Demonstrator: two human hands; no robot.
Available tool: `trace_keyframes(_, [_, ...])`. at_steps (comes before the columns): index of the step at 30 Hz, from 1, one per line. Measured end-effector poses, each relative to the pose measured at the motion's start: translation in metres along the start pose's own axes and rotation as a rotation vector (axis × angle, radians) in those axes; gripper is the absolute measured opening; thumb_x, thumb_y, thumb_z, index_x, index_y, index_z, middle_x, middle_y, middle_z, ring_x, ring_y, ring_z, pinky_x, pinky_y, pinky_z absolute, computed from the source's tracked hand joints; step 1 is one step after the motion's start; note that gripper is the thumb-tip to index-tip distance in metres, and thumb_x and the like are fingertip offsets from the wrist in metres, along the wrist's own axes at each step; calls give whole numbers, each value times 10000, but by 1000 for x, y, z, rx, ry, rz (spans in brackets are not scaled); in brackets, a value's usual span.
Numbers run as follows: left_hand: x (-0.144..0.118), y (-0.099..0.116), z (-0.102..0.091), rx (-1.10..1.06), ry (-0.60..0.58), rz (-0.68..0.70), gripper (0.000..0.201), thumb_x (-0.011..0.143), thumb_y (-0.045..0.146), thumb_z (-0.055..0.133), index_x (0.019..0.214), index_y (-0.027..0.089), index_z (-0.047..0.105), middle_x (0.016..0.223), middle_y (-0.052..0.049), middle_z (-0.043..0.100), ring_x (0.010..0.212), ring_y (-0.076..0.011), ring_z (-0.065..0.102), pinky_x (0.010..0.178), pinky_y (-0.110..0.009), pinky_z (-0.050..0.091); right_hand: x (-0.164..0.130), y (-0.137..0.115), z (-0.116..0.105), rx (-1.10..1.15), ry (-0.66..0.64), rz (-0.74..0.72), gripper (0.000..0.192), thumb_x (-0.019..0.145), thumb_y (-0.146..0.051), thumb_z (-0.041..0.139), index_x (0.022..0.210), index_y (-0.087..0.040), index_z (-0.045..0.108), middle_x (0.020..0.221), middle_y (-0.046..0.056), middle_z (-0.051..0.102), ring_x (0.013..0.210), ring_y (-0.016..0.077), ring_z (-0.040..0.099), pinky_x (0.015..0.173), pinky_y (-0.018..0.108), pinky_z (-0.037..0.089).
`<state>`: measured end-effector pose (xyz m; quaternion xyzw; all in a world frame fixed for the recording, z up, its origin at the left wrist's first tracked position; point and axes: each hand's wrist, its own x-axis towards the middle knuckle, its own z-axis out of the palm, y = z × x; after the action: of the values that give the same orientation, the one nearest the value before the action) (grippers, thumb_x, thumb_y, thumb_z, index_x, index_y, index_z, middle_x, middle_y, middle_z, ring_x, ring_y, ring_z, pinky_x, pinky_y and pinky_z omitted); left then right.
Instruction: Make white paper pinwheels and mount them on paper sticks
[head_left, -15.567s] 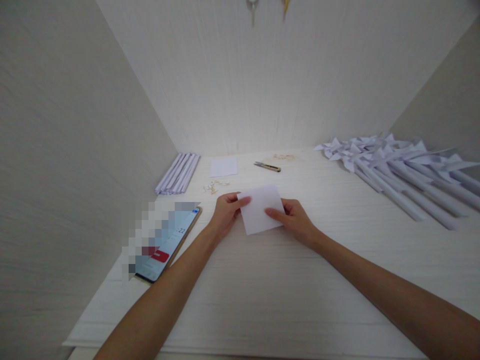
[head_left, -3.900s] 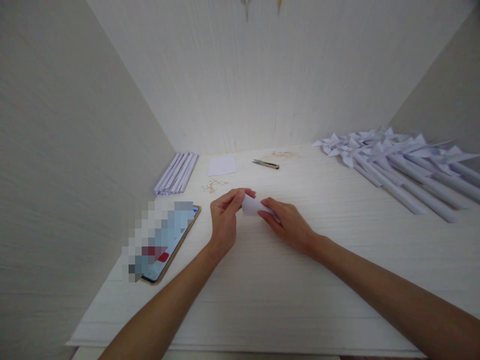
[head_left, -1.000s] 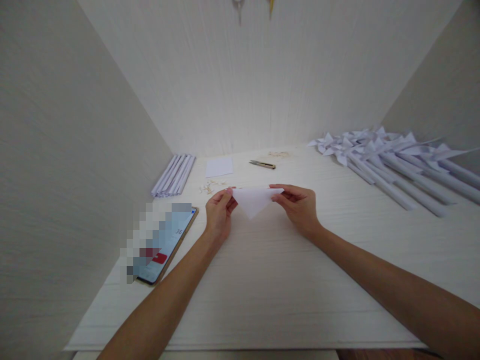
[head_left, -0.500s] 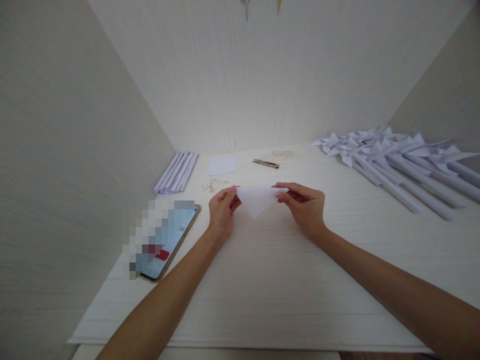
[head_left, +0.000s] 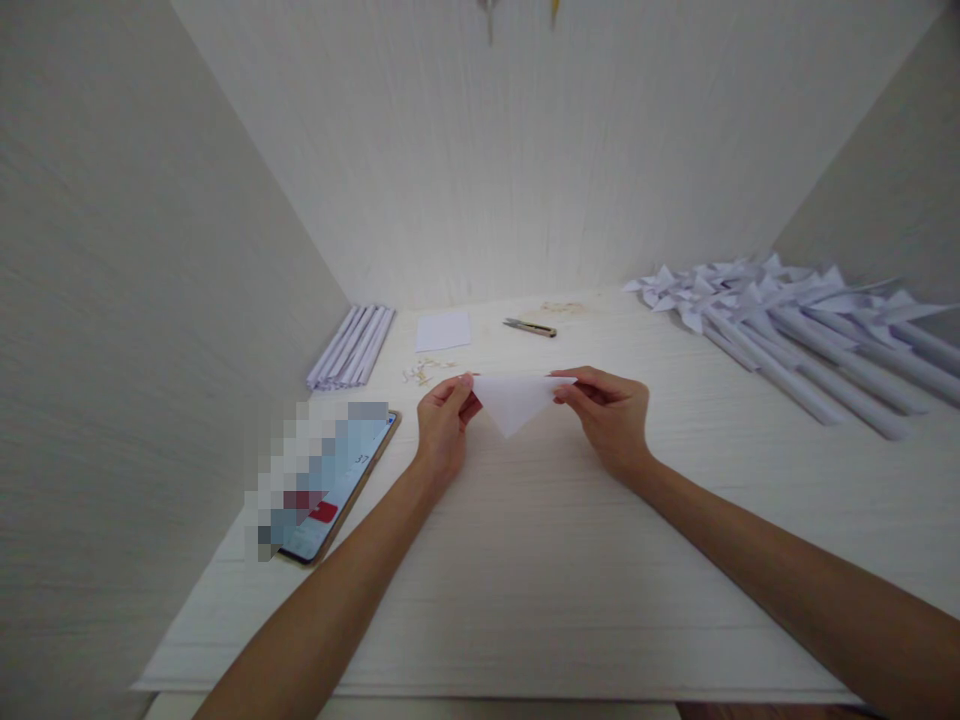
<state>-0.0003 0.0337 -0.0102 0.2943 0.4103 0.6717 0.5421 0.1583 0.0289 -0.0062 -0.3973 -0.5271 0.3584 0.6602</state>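
A white sheet of paper folded into a triangle (head_left: pixel 514 400) hangs point-down just above the white table (head_left: pixel 540 560). My left hand (head_left: pixel 444 425) pinches its left corner between thumb and fingers. My right hand (head_left: pixel 611 415) pinches the right corner the same way. The long folded edge runs level between the two hands.
A phone (head_left: pixel 330 485) lies at the left edge. Rolled paper sticks (head_left: pixel 352 346), a small white paper square (head_left: pixel 443 331), tiny pins (head_left: pixel 424 371) and a snipper (head_left: pixel 531 327) sit at the back. Several paper pinwheels (head_left: pixel 787 320) fill the right side. Walls close in left, back and right.
A second ago the hands held the triangle much the same way; it has hardly shifted. Earlier, the paper was a flat square, then was folded between the hands.
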Motion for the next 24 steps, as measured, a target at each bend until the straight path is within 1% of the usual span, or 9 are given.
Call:
trace_keyframes(7, [0,0,0,11,-3,2,197,524,286,707,611,137,612,620,18,619,580,-69,562,591,-201,439,0,0,0,-8,11,-3,57,568,-204,684,620,-226,686,561,-19,638,499,107,550,473,238,467])
trace_keyframes(9, [0,0,0,13,-1,8,195,527,287,704,611,139,610,621,18,616,582,-70,561,595,-204,438,-1,0,0,-6,-6,-8,86,562,-205,691,644,-232,686,605,-14,655,522,112,559,494,247,475])
trace_keyframes(13, [0,0,0,8,30,24,183,529,277,699,598,140,599,609,23,604,571,-69,549,608,-212,439,-1,3,-1,61,-78,20,181,553,-222,703,733,-226,679,759,14,686,628,135,597,593,280,503])
trace_keyframes(16, [1,0,0,9,73,53,181,532,275,696,594,138,595,605,26,599,566,-66,542,604,-210,441,0,5,0,127,-125,72,251,544,-217,709,787,-210,650,818,30,684,661,133,604,630,283,503])
trace_keyframes(19, [2,-1,0,32,111,132,178,545,283,691,601,139,603,614,25,606,582,-66,547,616,-210,449,2,6,2,227,-138,145,289,528,-185,716,776,-215,572,837,19,683,671,119,610,625,260,494])
trace_keyframes(22, [-2,-2,2,84,140,220,167,557,285,685,620,143,621,630,16,622,605,-74,558,637,-221,461,2,9,5,355,-79,262,311,524,-186,716,708,-222,468,817,-1,687,665,111,618,621,250,488])
trace_keyframes(24, [-6,-2,4,123,142,245,162,567,287,679,633,146,634,636,6,633,612,-83,565,645,-237,469,0,10,8,398,-17,348,313,509,-202,721,678,-212,458,823,5,686,681,118,620,640,261,490])
